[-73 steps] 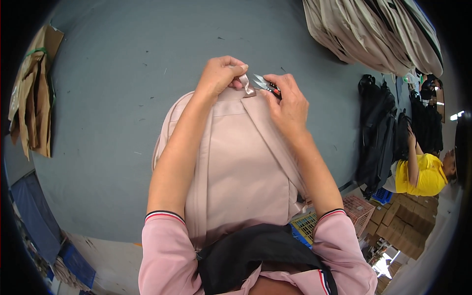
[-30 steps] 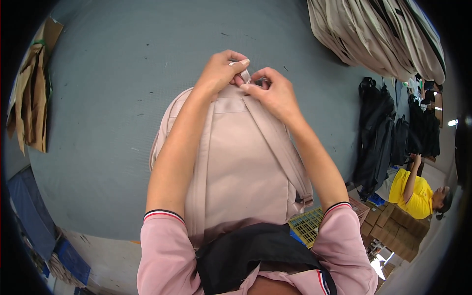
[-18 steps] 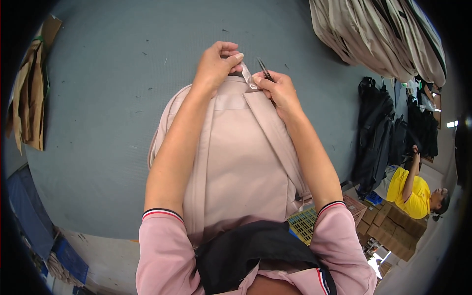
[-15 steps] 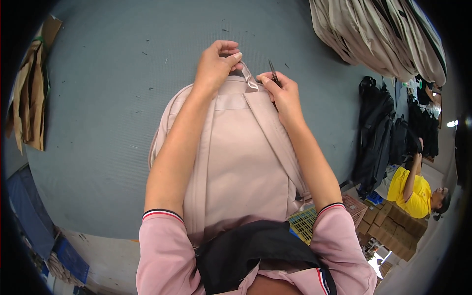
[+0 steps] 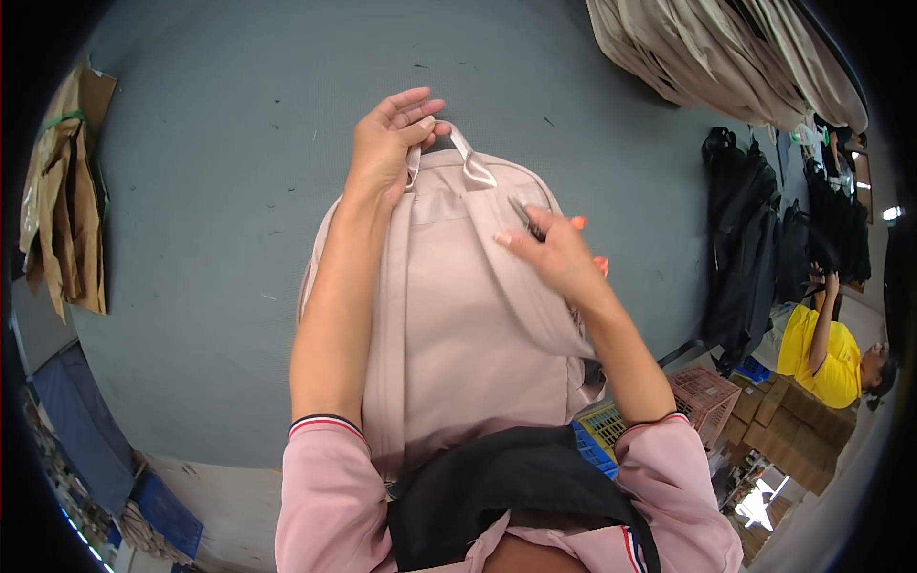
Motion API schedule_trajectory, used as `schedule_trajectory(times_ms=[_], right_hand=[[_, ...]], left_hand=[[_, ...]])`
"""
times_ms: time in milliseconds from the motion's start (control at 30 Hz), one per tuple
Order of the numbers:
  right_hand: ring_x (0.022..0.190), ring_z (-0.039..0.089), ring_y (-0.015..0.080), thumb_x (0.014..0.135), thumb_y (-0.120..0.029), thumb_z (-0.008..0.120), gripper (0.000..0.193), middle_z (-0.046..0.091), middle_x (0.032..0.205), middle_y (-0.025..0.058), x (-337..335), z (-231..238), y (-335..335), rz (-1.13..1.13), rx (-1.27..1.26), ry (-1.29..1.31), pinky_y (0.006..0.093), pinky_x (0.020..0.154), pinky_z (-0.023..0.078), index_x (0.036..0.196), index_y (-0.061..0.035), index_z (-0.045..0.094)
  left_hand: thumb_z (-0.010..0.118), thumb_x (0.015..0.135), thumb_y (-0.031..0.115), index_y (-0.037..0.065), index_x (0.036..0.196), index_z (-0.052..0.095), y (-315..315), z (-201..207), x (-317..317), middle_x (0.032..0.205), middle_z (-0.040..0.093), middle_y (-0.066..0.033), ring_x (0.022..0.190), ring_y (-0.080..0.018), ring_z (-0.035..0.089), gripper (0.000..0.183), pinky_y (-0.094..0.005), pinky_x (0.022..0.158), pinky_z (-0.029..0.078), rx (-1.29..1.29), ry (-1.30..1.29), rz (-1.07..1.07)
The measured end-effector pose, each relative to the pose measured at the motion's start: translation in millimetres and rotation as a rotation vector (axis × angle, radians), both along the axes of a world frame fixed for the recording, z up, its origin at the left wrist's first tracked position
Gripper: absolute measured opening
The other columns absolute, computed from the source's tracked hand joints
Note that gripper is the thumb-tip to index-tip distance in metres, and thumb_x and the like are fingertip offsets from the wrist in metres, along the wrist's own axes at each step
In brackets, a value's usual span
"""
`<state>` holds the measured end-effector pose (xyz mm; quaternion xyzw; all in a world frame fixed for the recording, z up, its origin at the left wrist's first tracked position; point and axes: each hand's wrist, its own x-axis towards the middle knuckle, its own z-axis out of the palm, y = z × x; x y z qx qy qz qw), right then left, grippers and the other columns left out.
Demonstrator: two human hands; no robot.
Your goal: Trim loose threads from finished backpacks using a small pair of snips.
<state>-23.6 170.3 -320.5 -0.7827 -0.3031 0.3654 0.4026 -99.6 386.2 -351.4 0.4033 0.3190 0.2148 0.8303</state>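
Note:
A pale pink backpack (image 5: 478,334) lies on the grey table, its shoulder straps facing up. Its top carry handle (image 5: 465,158) stands up in a loop, pinched at the top by my left hand (image 5: 390,143), whose other fingers are loosely stretched. My right hand (image 5: 559,250) is over the upper part of the right shoulder strap (image 5: 511,258), thumb against the strap. In that hand is a pair of scissors (image 5: 523,215); the dark pointed tip sticks out past the fingers, and orange bits, seemingly the handles, show at the far side. The palm hides the rest.
Bits of thread dot the grey table (image 5: 210,258). Folded brown paper (image 5: 72,201) is at the left edge, a heap of beige bags (image 5: 707,57) at the far right. Black bags (image 5: 735,239) lie along the right side, where a person in yellow (image 5: 821,353) works near crates (image 5: 702,401) and cartons.
My right hand has come down from beside the handle to the shoulder strap, still with the scissors. My left hand keeps the handle and has shifted slightly left.

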Motion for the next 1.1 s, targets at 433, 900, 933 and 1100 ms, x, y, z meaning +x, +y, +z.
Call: schedule_trajectory(times_ms=[433, 900, 933, 1100], right_hand=[[0.056, 0.035, 0.0108, 0.081, -0.016, 0.069, 0.026, 0.043, 0.059, 0.0022, -37, 3, -14, -0.054, -0.041, -0.177, 0.0283, 0.051, 0.034, 0.077, -0.0001, 0.049], [0.053, 0.033, 0.0097, 0.081, -0.017, 0.07, 0.029, 0.041, 0.056, 0.0022, -36, -2, -14, -0.094, -0.028, -0.151, 0.0277, 0.048, 0.032, 0.076, -0.0012, 0.047], [0.053, 0.033, 0.0087, 0.081, -0.017, 0.07, 0.029, 0.041, 0.056, 0.0015, -35, -6, -16, -0.111, 0.006, -0.133, 0.027, 0.048, 0.032, 0.076, -0.0011, 0.047], [0.057, 0.033, 0.0066, 0.082, -0.018, 0.07, 0.03, 0.039, 0.058, -0.0004, -37, -2, -13, -0.154, 0.061, -0.063, 0.0257, 0.05, 0.033, 0.074, -0.0013, 0.046]], left_hand=[[0.059, 0.086, 0.006, 0.001, 0.097, 0.064, 22, 19, -34, 0.102, 0.064, -0.0093, 0.082, -0.0158, 0.063, 0.013, -0.0287, 0.071, 0.049, 0.631, 0.242, -0.026], [0.065, 0.083, 0.032, 0.002, 0.064, 0.051, -75, 28, -121, 0.051, 0.053, -0.0146, 0.047, -0.0333, 0.054, 0.038, -0.0438, 0.046, 0.041, 1.311, 0.905, -0.219], [0.065, 0.084, 0.031, 0.003, 0.064, 0.049, -79, 29, -125, 0.052, 0.053, -0.0153, 0.048, -0.034, 0.054, 0.038, -0.0437, 0.046, 0.041, 1.296, 0.873, -0.208], [0.064, 0.085, 0.03, 0.003, 0.065, 0.049, -78, 27, -122, 0.052, 0.053, -0.015, 0.048, -0.0336, 0.054, 0.037, -0.0436, 0.047, 0.042, 1.261, 0.88, -0.229]])
